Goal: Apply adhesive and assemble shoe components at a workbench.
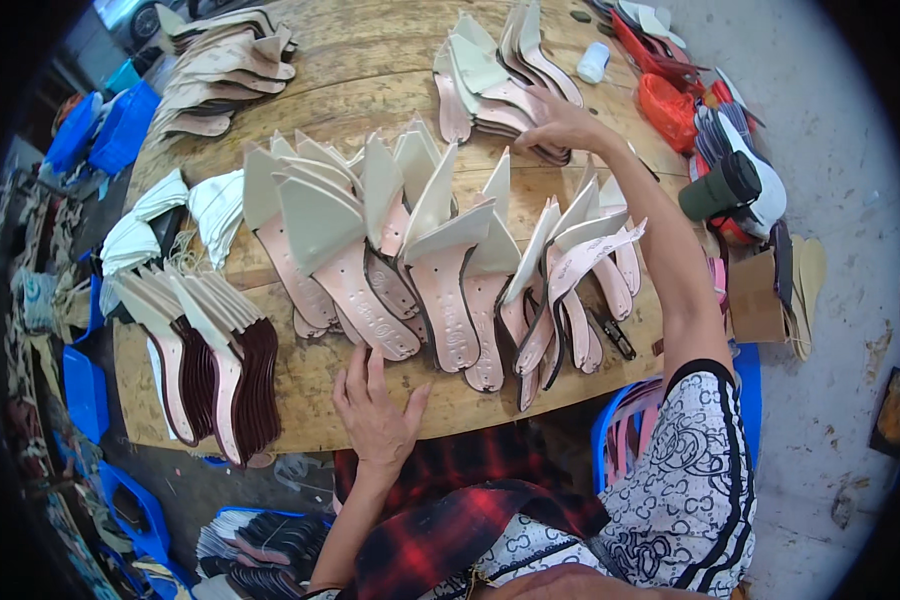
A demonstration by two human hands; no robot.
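Meanwhile right hand (560, 125) touches stacked insoles (500, 95); left hand (375, 410) rests on table (310, 385).

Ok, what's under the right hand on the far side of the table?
The right hand rests on a stack of pink shoe insoles lying on the wooden table. The insole parts beneath the palm are covered.

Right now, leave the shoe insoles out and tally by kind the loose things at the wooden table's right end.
Small white plastic bottle: 1
Red-orange plastic bag: 1
Dark green cylindrical roll: 1
Black-handled metal tool: 1
Brown cardboard box: 1
Total: 5
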